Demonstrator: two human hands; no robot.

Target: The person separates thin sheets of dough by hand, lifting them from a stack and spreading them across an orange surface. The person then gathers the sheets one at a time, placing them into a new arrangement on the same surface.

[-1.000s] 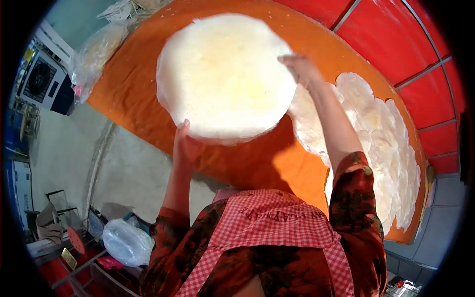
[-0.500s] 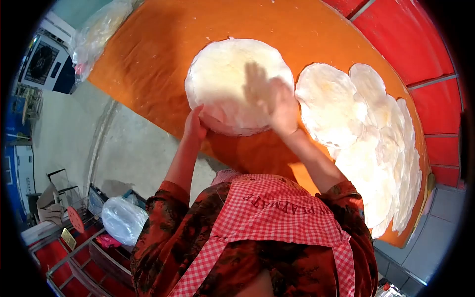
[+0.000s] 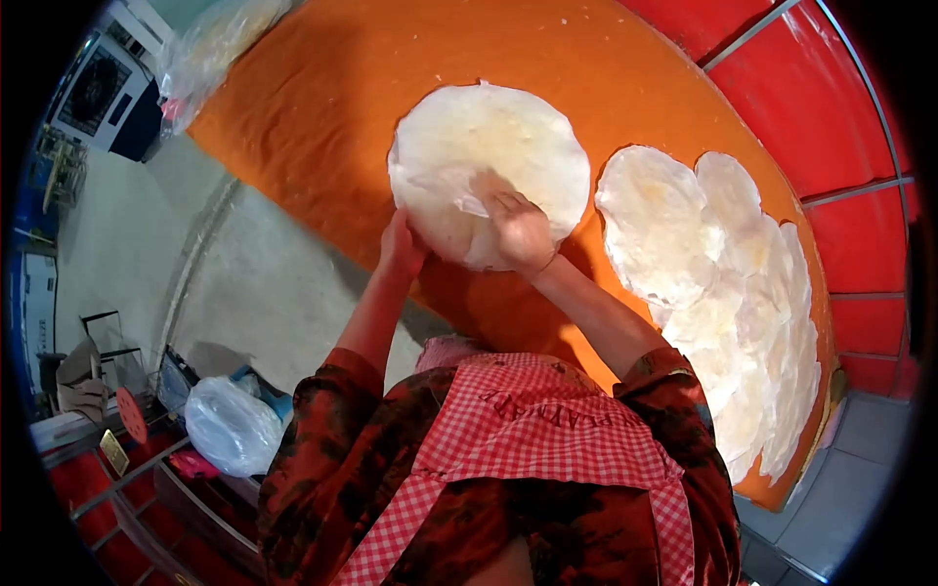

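Wears a red-checked apron (image 3: 547, 439) nearest the lens, below both grips. Braces the left grip (image 3: 402, 248) against the near rim of the stack of round sheets (image 3: 508, 137), fingers tucked under, so cannot tell how closed; pinches with the right grip (image 3: 518, 231), just beside, a raised fold of the top sheet (image 3: 451, 192). Has overlapping spread sheets (image 3: 743, 293) right of the right grip on the orange counter (image 3: 322, 117).

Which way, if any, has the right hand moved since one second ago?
Yes. The right hand left the right edge of the round stack, beside the laid-out sheets, and came toward the person, onto the stack's near part.
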